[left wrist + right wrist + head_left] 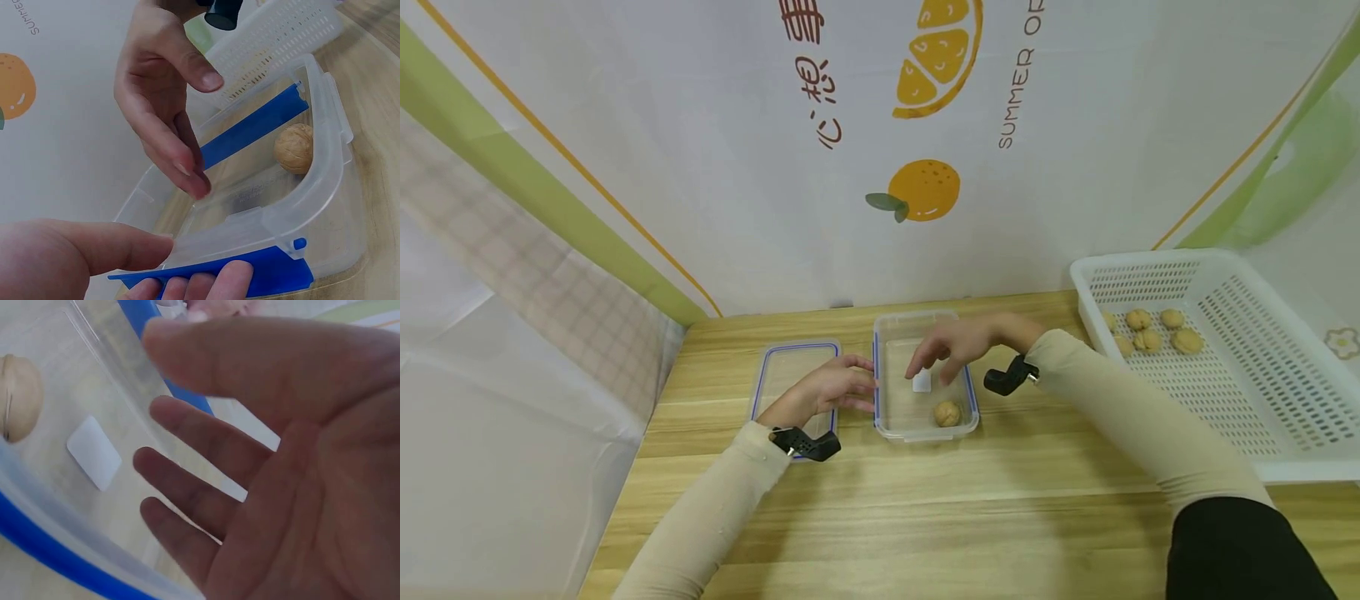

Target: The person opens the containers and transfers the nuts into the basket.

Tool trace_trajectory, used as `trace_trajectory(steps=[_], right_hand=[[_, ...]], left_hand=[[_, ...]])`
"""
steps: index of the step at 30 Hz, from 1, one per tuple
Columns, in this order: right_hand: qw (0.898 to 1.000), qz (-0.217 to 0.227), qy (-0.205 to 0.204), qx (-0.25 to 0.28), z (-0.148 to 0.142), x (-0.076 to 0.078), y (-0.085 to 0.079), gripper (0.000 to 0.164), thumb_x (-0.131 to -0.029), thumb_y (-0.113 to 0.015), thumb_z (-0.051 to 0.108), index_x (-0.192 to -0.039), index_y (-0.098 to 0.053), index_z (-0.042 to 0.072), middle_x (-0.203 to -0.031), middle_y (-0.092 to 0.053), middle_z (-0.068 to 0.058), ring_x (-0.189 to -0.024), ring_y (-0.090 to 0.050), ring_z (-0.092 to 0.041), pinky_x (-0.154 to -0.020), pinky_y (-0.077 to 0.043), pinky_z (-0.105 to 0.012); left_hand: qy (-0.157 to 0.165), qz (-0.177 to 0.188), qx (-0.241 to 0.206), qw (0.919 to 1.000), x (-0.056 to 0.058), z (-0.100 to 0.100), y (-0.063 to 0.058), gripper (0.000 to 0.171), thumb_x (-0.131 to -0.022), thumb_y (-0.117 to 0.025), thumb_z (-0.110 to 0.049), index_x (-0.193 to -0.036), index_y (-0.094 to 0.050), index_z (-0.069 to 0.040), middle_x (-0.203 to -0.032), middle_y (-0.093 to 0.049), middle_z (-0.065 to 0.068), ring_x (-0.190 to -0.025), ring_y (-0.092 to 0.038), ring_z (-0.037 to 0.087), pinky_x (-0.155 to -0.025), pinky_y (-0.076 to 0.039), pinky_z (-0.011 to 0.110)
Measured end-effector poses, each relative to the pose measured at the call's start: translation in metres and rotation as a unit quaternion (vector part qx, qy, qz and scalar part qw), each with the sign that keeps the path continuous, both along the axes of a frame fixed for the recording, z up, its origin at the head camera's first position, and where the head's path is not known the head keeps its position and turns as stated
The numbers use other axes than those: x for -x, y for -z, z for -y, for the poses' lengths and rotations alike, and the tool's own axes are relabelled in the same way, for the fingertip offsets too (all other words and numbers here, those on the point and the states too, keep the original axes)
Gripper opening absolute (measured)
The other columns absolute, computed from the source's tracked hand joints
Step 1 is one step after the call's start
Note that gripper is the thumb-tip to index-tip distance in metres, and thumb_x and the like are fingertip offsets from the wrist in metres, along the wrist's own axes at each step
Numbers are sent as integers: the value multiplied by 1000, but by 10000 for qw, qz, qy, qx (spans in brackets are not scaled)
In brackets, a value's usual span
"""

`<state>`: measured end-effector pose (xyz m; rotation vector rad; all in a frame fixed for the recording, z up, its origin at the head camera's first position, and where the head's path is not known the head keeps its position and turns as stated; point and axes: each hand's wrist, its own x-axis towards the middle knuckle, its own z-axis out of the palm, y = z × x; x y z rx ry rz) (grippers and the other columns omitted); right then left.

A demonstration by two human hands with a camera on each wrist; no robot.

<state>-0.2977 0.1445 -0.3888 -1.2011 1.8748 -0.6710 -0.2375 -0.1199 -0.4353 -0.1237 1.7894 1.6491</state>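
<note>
A clear plastic food container [891, 421] with blue side clips stands on the wooden table. One walnut [947, 413] lies in its near right corner, and a small white square [94, 453] shows on its floor. My right hand [958, 342] hovers over the container with nothing in it, fingers spread and slightly bent. My left hand [831, 387] lies along the container's left side. In the left wrist view its fingertips [231, 278] rest against the blue clip [275, 272], the thumb near the rim.
A clear lid with a blue seal [763, 375] lies on the table left of the container, partly under the left hand. At the right stands a white perforated basket [1262, 333] with several walnuts [1186, 341]. A printed cloth [760, 225] hangs behind the table.
</note>
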Motion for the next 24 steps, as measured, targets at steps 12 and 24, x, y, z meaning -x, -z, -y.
trace_trajectory(steps=[12, 24], right_hand=[[9946, -98, -164, -1020, 13, -9, 12, 47, -83, -65, -13, -125, -72, 7, -135, -64, -3, -130, -55, -30, -116, -44, -48], [9845, -383, 92, -1710, 22, -19, 17, 43, -83, -71, -13, -118, -74, 11, -114, -66, 3, -107, -56, -12, -98, -53, -26]], left_hand=[[57, -33, -62, 10000, 1, 1, 0, 49, -97, -56, 5, -142, -36, 7, -113, -53, 18, -89, -59, 22, -86, -65, 39], [40, -57, -27, 10000, -1, 1, 0, 47, -97, -56, 4, -141, -38, 6, -113, -54, 17, -90, -59, 22, -88, -64, 41]])
